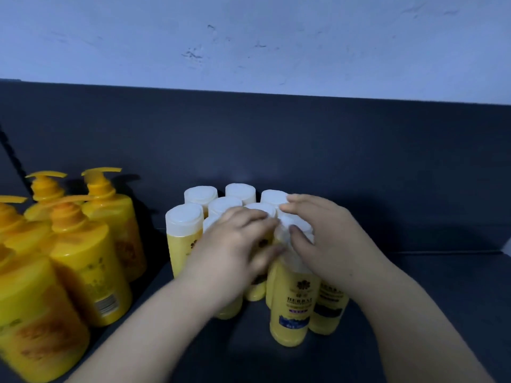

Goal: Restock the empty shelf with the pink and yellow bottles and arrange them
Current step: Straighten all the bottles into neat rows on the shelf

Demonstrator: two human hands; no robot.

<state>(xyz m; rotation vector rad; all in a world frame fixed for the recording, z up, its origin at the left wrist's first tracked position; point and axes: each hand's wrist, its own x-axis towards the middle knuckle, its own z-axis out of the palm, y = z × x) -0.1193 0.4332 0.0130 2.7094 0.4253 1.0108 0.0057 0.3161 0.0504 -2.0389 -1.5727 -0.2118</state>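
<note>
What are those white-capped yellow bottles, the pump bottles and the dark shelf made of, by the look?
White-capped bottles: probably plastic, smooth with a soft sheen, labels printed on the body. Pump bottles: likely glossy plastic, given bright highlights and moulded orange pump heads. Shelf: dark and matte, no shine; painted metal or board, I cannot tell.

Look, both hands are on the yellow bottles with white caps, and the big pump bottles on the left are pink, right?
Not quite. The pump bottles on the left are yellow with orange pumps, not pink; the head view shows it. The rest holds: the left hand and the right hand are both on the white-capped yellow bottles.
</note>
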